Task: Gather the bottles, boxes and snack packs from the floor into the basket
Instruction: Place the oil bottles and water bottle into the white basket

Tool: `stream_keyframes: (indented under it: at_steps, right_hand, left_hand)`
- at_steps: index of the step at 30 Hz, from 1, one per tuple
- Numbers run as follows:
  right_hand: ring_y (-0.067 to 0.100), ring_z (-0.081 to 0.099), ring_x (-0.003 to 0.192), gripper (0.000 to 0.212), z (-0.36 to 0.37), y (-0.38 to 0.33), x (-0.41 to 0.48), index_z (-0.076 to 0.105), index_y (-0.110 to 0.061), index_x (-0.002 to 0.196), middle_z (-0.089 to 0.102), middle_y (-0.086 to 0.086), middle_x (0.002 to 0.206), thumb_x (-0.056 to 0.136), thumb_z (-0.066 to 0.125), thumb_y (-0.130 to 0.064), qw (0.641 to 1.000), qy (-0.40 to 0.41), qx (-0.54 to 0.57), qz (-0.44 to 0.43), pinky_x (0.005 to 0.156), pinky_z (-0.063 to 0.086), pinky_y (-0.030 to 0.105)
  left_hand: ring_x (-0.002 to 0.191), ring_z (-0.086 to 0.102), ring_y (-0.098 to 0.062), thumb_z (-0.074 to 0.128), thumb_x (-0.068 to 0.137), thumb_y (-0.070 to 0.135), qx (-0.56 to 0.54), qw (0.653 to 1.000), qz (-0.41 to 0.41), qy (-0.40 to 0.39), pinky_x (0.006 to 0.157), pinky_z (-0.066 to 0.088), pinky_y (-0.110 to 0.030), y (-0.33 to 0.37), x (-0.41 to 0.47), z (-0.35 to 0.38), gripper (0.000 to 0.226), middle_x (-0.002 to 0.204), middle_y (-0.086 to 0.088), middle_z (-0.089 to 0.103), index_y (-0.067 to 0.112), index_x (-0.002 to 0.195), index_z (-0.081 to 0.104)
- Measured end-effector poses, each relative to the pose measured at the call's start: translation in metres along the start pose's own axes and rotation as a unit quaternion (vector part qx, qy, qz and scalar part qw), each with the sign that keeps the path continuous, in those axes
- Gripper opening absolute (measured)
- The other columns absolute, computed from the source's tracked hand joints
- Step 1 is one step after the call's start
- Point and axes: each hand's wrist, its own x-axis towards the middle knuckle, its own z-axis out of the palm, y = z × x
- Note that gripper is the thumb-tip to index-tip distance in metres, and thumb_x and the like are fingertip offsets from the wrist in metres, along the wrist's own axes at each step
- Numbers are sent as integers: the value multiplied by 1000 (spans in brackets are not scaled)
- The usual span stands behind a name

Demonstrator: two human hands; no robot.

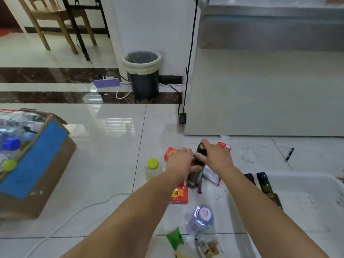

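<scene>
grips a dark bottle (194, 176) with left hand (179, 160) curled round its body and right hand (217, 155) clasping its neck, near a white basket (301, 180).

Glossy tile floor (115, 164); matt cardboard box (55, 164).

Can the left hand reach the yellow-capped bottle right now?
Probably yes: the yellow-capped bottle stands on bare floor just beside the left hand, nothing between, though that hand grips the dark bottle.
</scene>
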Motion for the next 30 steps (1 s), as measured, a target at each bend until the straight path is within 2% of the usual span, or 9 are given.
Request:
stream_keyframes:
  at_steps: [3, 8, 13, 15, 17, 21, 24, 28, 30]
  right_hand:
    - [31, 61, 92, 40, 10, 1, -2, 38, -18, 118, 66, 9, 101, 90, 47, -47, 999, 16, 44, 14, 67, 41, 34]
    - [29, 60, 93, 40, 7, 8, -16, 42, -15, 113, 64, 8, 104, 89, 53, -46, 990, -29, 131, 50, 69, 44, 35]
    - [22, 60, 95, 32, 31, 23, -50, 46, -18, 122, 61, 4, 101, 92, 53, -29, 919, 52, 372, 122, 83, 49, 36]
    - [20, 58, 92, 35, 61, 33, -86, 46, -20, 115, 59, 1, 98, 87, 50, 0, 891, 96, 420, 143, 78, 48, 29]
    - [20, 56, 100, 59, 96, 41, -130, 42, -26, 115, 55, -4, 104, 74, 50, 16, 888, 36, 437, 139, 76, 44, 19]
    - [6, 41, 123, 91, 155, 28, -178, 29, -38, 134, 41, -14, 133, 63, 73, -2, 862, -142, 475, 108, 91, 48, 21]
    - [6, 54, 113, 79, 170, 6, -173, 38, -38, 122, 54, -10, 123, 62, 79, -6, 818, -117, 548, 132, 88, 52, 22]
    - [11, 61, 90, 56, 169, -1, -161, 49, -32, 102, 63, -10, 99, 64, 79, -3, 811, -57, 553, 183, 70, 50, 14]
    - [15, 63, 90, 54, 168, 1, -160, 53, -29, 99, 65, -6, 96, 59, 82, -7, 802, -46, 562, 196, 74, 52, 20]
  left_hand:
    - [97, 58, -27, 66, 80, 46, -105, 994, -26, 28, 68, 41, -36, 9, 1, 22, 51, 107, -8, 54, 10, 109, 45]
    - [87, 63, -30, 65, 64, 36, -316, 948, -44, -11, 75, 53, -42, 26, 1, 21, 43, 96, -12, 66, 8, 95, 60]
    - [109, 59, -28, 65, 85, 20, -403, 911, -89, -7, 92, 45, -35, 29, 9, 18, 36, 118, -10, 65, 12, 119, 59]
    - [111, 58, -27, 67, 85, 26, -420, 902, -104, -14, 95, 44, -36, 28, 13, 19, 41, 122, -8, 63, 15, 123, 57]
    - [111, 57, -27, 67, 86, 27, -420, 901, -106, -26, 95, 43, -37, 28, 15, 18, 42, 124, -8, 62, 15, 125, 55]
    - [115, 55, -27, 70, 82, 19, -397, 910, -110, -41, 98, 42, -38, 29, 18, 20, 47, 126, -9, 60, 14, 126, 52]
    - [119, 53, -29, 71, 81, 12, -371, 921, -109, -57, 99, 42, -38, 28, 19, 22, 51, 129, -10, 59, 12, 128, 51]
    - [119, 53, -30, 70, 81, 10, -375, 919, -107, -53, 96, 42, -36, 26, 18, 22, 52, 130, -11, 58, 11, 129, 51]
    - [120, 53, -30, 70, 82, 9, -383, 916, -110, -40, 97, 42, -37, 25, 18, 23, 51, 129, -10, 59, 11, 128, 51]
